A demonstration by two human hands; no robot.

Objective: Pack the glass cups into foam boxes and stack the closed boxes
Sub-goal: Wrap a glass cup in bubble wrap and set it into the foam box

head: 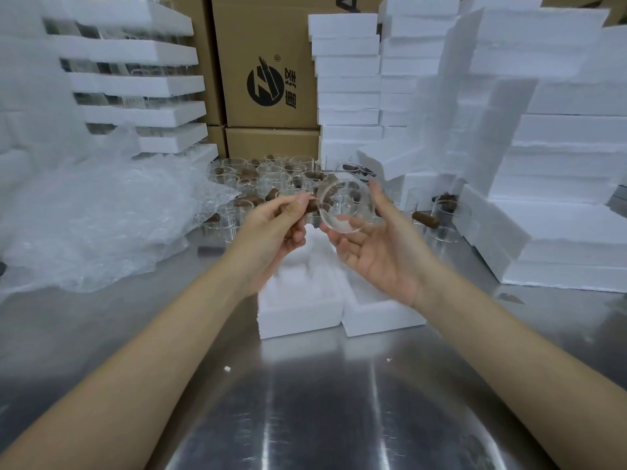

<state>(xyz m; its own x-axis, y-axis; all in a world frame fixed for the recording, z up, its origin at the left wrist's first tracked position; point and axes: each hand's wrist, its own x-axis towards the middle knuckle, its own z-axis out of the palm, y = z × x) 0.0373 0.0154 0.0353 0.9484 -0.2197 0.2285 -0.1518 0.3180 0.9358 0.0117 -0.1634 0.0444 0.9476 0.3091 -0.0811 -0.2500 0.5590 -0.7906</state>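
Note:
A clear glass cup (346,206) with a brown wooden handle is held in the air, its round base turned toward me. My left hand (276,228) grips the handle on the cup's left side. My right hand (375,245) cradles the cup's body from the right and below, thumb up along its far side. Directly beneath lies an open foam box (298,310) with a moulded hollow, and its other half (380,313) sits right beside it. Several more glass cups (264,178) with brown handles stand crowded on the table behind.
Crumpled bubble wrap (95,218) covers the left of the steel table (305,401). Foam boxes (556,205) are piled at the right and back. Foam trays with glassware (135,83) stack at the back left. Cardboard cartons (268,62) stand behind. Two cups (441,218) sit by the right foam pile.

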